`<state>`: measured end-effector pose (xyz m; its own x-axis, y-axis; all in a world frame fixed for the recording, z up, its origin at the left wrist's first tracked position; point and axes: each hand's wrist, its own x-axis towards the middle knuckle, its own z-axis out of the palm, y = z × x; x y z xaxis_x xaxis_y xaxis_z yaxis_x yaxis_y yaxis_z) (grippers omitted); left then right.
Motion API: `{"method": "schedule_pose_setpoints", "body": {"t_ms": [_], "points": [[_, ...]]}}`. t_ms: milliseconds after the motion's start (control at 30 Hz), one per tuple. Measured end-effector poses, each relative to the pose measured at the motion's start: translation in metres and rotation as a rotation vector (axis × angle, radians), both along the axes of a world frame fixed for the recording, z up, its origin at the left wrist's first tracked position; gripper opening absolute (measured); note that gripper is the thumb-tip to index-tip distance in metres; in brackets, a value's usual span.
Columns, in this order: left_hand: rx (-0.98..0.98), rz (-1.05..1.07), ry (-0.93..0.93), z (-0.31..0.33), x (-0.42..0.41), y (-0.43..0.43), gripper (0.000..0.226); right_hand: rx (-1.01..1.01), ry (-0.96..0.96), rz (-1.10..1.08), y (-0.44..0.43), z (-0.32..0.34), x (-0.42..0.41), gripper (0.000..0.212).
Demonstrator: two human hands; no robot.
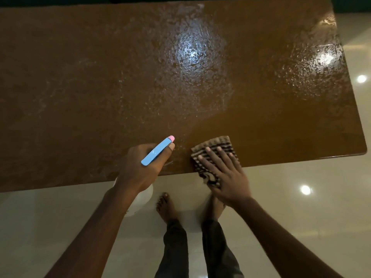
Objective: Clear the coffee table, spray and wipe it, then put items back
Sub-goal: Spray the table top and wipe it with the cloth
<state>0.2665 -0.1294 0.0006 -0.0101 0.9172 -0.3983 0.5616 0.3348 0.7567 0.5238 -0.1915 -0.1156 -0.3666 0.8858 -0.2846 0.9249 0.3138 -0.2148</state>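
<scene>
While flat, right hand [226, 177] on cloth [219, 141].

Bare forearms [98, 227], uncovered all way from lower frame edge to wrists. Left hand [140, 167] and right hand [226, 177] bare; short-trimmed nails visible on right fingers [210, 155]. Wears dark charcoal trousers [174, 249]: narrow legs, soft creases along fabric, hems ending at ankles. Bare feet [165, 205] below hems; left one in full view with toes showing, right one mostly hidden behind right hand. Seams and weave of fabric too dark to tell.
</scene>
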Motion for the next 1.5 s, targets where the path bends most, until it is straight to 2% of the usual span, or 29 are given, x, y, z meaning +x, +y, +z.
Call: {"method": "schedule_pose_setpoints", "body": {"t_ms": [67, 133, 200, 267, 333, 433, 533, 600, 700, 867, 1000, 1100, 1233, 1333, 1400, 1500], "points": [[-0.018, -0.002, -0.009, -0.001, -0.003, 0.003, 0.054, 0.006, -0.018, -0.108, 0.009, 0.005, 0.028, 0.07], [-0.034, -0.012, -0.011, 0.0, -0.005, 0.006, 0.054, -0.02, -0.006, -0.329, 0.028, 0.011, 0.035, 0.07], [-0.049, -0.014, -0.015, 0.001, -0.004, 0.009, 0.054, -0.021, 0.037, -0.609, 0.049, 0.015, 0.015, 0.069], [-0.068, -0.014, -0.024, 0.002, -0.005, 0.015, 0.054, -0.018, 0.054, -0.786, 0.066, 0.015, -0.021, 0.071], [-0.085, -0.015, -0.028, 0.004, -0.006, 0.022, 0.056, -0.008, 0.053, -0.732, 0.07, 0.014, -0.056, 0.073], [-0.111, -0.023, -0.029, 0.008, -0.01, 0.036, 0.058, -0.028, 0.067, -0.368, 0.052, 0.009, -0.075, 0.074], [-0.141, -0.053, -0.034, 0.012, -0.012, 0.052, 0.06, -0.016, 0.057, -0.103, 0.041, 0.006, -0.044, 0.073], [-0.159, -0.077, -0.007, 0.014, -0.012, 0.065, 0.056, -0.004, 0.012, -0.07, 0.04, 0.008, -0.018, 0.071], [-0.191, -0.097, 0.03, 0.014, -0.006, 0.085, 0.05, -0.037, 0.009, -0.262, 0.048, 0.015, 0.007, 0.069], [-0.202, -0.17, 0.067, 0.011, 0.016, 0.117, 0.052, -0.036, 0.107, -0.62, 0.077, 0.017, 0.017, 0.065], [-0.204, -0.185, 0.098, 0.005, 0.029, 0.139, 0.057, 0.009, 0.182, -0.807, 0.114, 0.014, 0.022, 0.066], [-0.214, -0.191, 0.111, 0.007, 0.034, 0.149, 0.053, 0.027, 0.235, -0.945, 0.15, 0.016, 0.015, 0.067], [-0.181, -0.125, 0.085, 0.012, 0.03, 0.158, 0.05, -0.009, 0.288, -1.015, 0.195, 0.019, -0.005, 0.065], [-0.168, -0.052, 0.095, 0.018, 0.023, 0.167, 0.049, -0.027, 0.281, -0.906, 0.214, 0.02, -0.032, 0.064], [-0.151, 0.003, 0.078, 0.022, 0.021, 0.173, 0.049, -0.031, 0.229, -0.667, 0.212, 0.019, -0.056, 0.067], [-0.089, 0.06, 0.044, 0.025, 0.023, 0.179, 0.054, -0.053, 0.131, -0.193, 0.175, 0.011, -0.072, 0.071]]}}
